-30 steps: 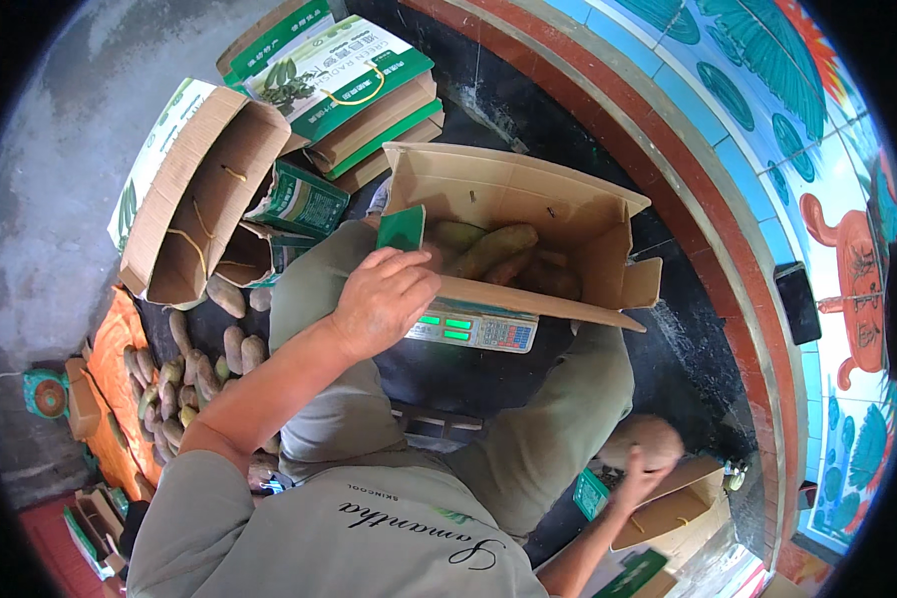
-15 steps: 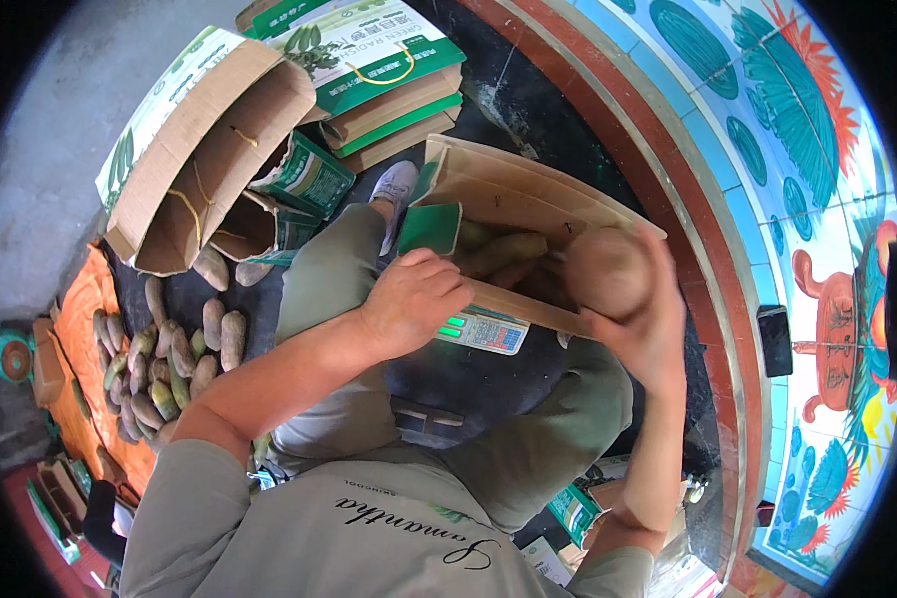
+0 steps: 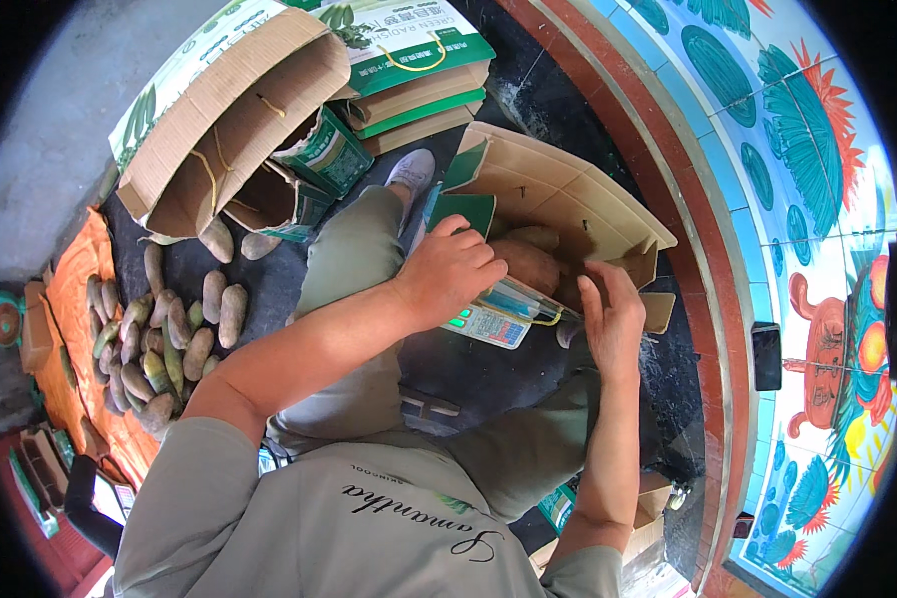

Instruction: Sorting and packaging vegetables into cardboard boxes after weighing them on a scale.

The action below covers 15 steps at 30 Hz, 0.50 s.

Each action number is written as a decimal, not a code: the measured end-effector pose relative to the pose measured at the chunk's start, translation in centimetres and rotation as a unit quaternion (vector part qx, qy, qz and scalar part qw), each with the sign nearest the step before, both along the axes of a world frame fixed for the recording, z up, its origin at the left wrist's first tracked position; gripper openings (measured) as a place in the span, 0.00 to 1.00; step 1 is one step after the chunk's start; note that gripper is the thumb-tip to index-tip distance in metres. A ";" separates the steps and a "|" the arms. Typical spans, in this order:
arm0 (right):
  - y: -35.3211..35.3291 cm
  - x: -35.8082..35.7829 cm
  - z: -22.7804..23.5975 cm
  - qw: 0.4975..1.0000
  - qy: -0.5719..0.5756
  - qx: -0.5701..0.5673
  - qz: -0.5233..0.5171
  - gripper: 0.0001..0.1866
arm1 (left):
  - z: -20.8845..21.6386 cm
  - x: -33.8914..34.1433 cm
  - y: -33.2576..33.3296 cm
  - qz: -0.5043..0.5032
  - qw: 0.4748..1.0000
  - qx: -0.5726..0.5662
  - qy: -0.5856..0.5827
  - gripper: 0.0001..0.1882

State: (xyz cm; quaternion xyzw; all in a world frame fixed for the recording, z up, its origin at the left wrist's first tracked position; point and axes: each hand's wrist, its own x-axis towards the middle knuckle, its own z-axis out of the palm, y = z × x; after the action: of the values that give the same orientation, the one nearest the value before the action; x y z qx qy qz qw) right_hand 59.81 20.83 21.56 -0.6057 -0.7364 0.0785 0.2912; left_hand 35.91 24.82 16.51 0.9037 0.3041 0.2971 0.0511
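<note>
An open cardboard box [image 3: 578,189] rests tilted on a digital scale [image 3: 488,326] in front of me. Several brown, soil-dusted radishes [image 3: 526,261] lie inside it. My left hand [image 3: 450,274] is closed over the near left corner of the box, beside a green end flap [image 3: 468,211]. At the near right corner my right hand [image 3: 616,314] holds the edge of the near panel, its fingers bent. A yellow cord handle [image 3: 548,321] shows on that panel between my hands. The lower part of the box's inside is hidden.
A pile of radishes [image 3: 164,344] lies on the left by an orange cloth [image 3: 80,299]. Open cartons [image 3: 239,110] and stacked flat ones [image 3: 424,75] stand ahead. A brick-red ledge [image 3: 658,169] and a painted tile wall [image 3: 747,149] curve along the right, with a phone [image 3: 766,356].
My right hand has let go of a large radish inside the box and now grips the near panel. That panel has swung outward, showing its printed side and cord. The view has shifted slightly.
</note>
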 end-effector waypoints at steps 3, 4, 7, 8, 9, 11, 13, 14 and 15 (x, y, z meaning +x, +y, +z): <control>-1.6 0.8 -1.1 0.998 -0.001 0.040 -0.041 0.07 | -0.1 0.2 0.0 0.010 1.000 0.016 -0.015 0.11; -2.0 1.2 -1.4 0.997 -0.021 0.044 -0.057 0.06 | 0.0 0.3 -0.1 0.010 1.000 0.014 -0.013 0.11; -2.6 1.6 -1.5 0.997 0.009 0.057 -0.055 0.05 | 0.1 0.6 -0.2 0.022 0.999 0.022 -0.031 0.11; -2.7 1.3 -1.5 0.996 0.020 0.064 -0.060 0.05 | 0.0 0.9 -0.1 0.028 0.997 0.043 -0.064 0.09; -2.9 1.3 -1.7 0.996 0.022 0.061 -0.060 0.05 | 0.0 1.0 0.0 0.035 0.993 0.065 -0.097 0.07; -3.3 1.3 -2.0 0.996 -0.047 0.055 -0.045 0.05 | -0.2 0.9 -0.2 0.033 0.993 0.061 -0.093 0.08; -3.3 1.4 -2.0 0.998 -0.026 0.050 -0.036 0.05 | -0.4 0.9 -0.4 0.031 0.996 0.044 -0.070 0.13; -3.3 1.4 -1.9 0.999 -0.007 0.047 -0.026 0.06 | -0.5 0.9 -0.4 0.032 0.996 0.041 -0.068 0.13; -3.2 1.3 -1.8 0.999 -0.005 0.045 -0.025 0.06 | -0.6 0.9 -0.4 0.032 0.996 0.045 -0.064 0.13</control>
State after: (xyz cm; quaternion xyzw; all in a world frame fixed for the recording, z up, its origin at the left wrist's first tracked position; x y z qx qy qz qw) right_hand 61.07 17.60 19.78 -0.6108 -0.7252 0.0348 0.3159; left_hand 36.78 24.46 15.89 0.8743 0.3150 0.3688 0.0203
